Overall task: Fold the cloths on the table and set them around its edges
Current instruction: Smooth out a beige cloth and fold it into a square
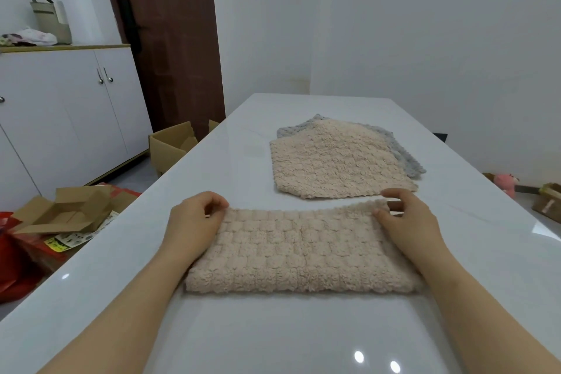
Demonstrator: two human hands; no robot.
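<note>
A fluffy beige cloth lies folded in half on the white table, close in front of me. My left hand pinches its far left corner. My right hand pinches its far right corner. Both forearms rest along the cloth's short sides. Farther back, a second beige cloth lies flat and unfolded. It lies on top of a grey cloth, of which only the left corner and right edge show.
The table runs away from me to a white wall. On the floor at left lie open cardboard boxes and red bags, by a white cabinet and a brown door. A pink toy lies on the floor at right.
</note>
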